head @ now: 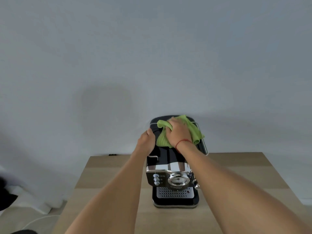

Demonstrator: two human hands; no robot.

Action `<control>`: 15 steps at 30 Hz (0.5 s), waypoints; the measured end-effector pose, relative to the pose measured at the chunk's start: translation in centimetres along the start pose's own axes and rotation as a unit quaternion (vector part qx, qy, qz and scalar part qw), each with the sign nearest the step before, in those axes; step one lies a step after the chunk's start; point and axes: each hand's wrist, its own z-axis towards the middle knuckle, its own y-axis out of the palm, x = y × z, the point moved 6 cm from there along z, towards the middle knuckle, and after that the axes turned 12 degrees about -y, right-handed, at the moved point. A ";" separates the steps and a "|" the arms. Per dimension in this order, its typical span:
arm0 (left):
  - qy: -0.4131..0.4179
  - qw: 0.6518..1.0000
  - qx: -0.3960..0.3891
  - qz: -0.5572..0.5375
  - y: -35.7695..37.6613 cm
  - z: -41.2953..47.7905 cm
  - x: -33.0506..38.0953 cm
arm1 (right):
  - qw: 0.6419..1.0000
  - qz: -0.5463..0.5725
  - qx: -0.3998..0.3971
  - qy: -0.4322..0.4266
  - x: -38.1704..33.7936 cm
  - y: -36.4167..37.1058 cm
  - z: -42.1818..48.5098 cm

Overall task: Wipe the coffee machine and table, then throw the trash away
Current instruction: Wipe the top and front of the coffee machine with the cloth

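Here right hand (179, 132) presses cloth (194, 130) atop coffee machine (172, 181).

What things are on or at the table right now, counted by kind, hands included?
Coffee machine: 1
Green cloth: 1
Hands: 2, the left hand gripping the machine's side, the right hand pressing the cloth on its top
Wooden table: 1
Total: 5

The right hand (179, 132) hides the middle of the green cloth (162, 140). The left hand's fingers curl out of sight over the coffee machine (173, 181) at 9 o'clock. The tabletop (108, 176) runs off the bottom edge.
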 end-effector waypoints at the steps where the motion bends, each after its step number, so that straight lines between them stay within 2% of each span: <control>1: -0.001 1.000 0.004 -0.003 -0.1 0.1 -0.1 | 0.997 -0.041 -0.057 -0.014 -0.2 0.5 0.3; 3: 0.005 1.000 0.010 -0.006 -0.1 0.3 0.1 | 0.989 -0.077 -0.120 -0.042 -0.7 0.9 0.8; 9: 0.020 0.999 0.035 -0.002 -0.6 -0.9 0.4 | 0.991 0.036 -0.090 -0.090 -3.1 0.2 -1.0; 11: 0.031 0.998 0.063 -0.003 -1.0 -1.5 0.5 | 0.989 0.124 -0.066 -0.049 -3.0 -0.3 -1.4; 13: 0.035 0.995 0.093 0.013 -1.3 -2.1 0.4 | 0.981 0.192 0.012 0.031 -1.5 -2.5 -1.6; 15: 0.025 0.993 0.110 0.038 -1.3 -2.2 0.3 | 0.974 0.199 0.085 0.071 0.6 -4.7 -1.8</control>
